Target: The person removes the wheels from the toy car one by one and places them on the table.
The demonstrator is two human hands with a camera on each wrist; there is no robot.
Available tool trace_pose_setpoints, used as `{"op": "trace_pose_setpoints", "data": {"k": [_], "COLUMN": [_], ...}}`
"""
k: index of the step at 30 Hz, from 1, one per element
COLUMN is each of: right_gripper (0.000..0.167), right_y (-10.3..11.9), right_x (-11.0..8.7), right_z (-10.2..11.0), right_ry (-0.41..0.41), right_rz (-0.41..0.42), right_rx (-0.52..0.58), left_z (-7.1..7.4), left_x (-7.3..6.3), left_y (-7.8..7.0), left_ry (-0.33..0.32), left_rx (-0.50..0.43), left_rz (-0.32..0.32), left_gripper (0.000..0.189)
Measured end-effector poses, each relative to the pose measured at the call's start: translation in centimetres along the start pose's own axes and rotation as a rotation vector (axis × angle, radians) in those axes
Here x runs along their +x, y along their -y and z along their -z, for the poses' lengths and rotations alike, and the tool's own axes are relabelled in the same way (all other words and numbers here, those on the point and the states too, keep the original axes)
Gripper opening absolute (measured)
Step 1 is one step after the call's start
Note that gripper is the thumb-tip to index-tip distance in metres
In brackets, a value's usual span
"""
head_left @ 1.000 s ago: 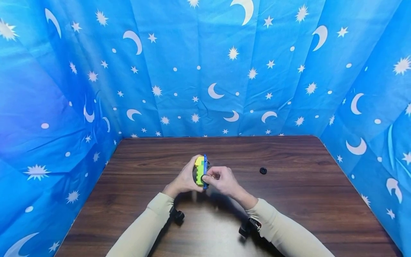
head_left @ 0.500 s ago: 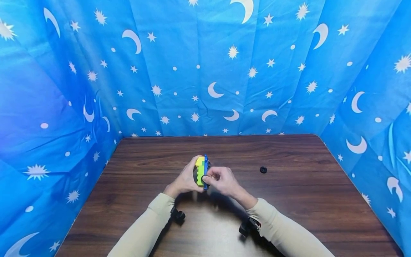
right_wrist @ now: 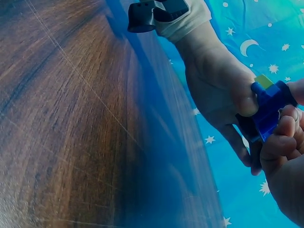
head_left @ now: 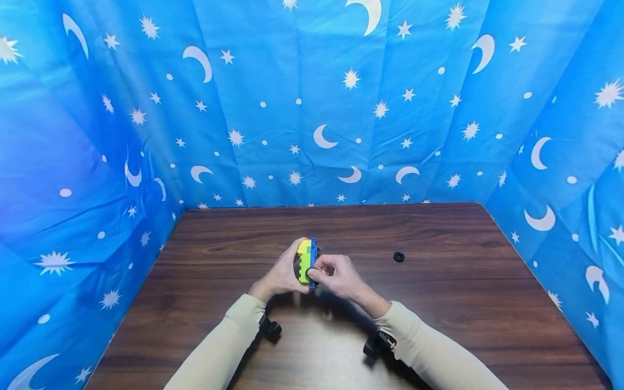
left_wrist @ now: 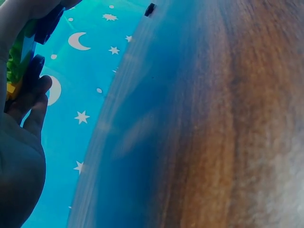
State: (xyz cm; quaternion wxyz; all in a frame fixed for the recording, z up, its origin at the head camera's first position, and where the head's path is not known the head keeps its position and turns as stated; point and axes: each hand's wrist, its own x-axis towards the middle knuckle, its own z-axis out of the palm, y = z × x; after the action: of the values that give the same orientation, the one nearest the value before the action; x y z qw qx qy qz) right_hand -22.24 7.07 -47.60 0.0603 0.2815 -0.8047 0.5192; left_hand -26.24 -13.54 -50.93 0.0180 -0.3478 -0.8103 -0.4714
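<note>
A small toy car (head_left: pixel 305 265) built of yellow and green bricks on a blue base (right_wrist: pixel 271 110) is held above the table, turned on its side. My left hand (head_left: pixel 281 274) grips it from the left, thumb at the near end and fingers round the far end. Black wheels (left_wrist: pixel 34 67) show along the base in the left wrist view. With thumb and fingertips my right hand (head_left: pixel 339 275) pinches a black wheel (right_wrist: pixel 285 91) at the near end of the base. Part of that wheel is hidden behind the fingers.
One loose black wheel (head_left: pixel 399 257) lies on the dark wooden table (head_left: pixel 439 314), to the right of the hands. Black wrist cameras (head_left: pixel 270 328) hang below both cuffs. A blue cloth (head_left: pixel 322 108) with moons and stars encloses the back and sides.
Both hands and the toy car stay almost in place, with only a slight shift. The head view has tilted a little. The loose wheel has not moved on the table.
</note>
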Motion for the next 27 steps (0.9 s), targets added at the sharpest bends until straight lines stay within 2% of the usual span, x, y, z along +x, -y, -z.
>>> {"op": "trace_pose_setpoints", "data": {"k": [8, 17, 27], "right_gripper": [0.02, 0.02, 0.021], "right_y": [-0.24, -0.35, -0.44], "right_x": [0.05, -0.05, -0.13], "right_z": [-0.02, 0.25, -0.22], "right_ry": [0.037, 0.02, 0.03], "right_rz": [-0.018, 0.003, -0.001], "right_rx": [-0.014, -0.043, -0.026], "left_z": [-0.24, -0.66, -0.52], "left_x": [-0.22, 0.14, -0.38], "left_y": [0.18, 0.5, 0.71], "left_ry": [-0.016, -0.027, -0.027], "left_rx": [0.022, 0.002, -0.005], "left_rz": [0.001, -0.009, -0.005], "left_gripper": [0.108, 0.108, 0.109]}}
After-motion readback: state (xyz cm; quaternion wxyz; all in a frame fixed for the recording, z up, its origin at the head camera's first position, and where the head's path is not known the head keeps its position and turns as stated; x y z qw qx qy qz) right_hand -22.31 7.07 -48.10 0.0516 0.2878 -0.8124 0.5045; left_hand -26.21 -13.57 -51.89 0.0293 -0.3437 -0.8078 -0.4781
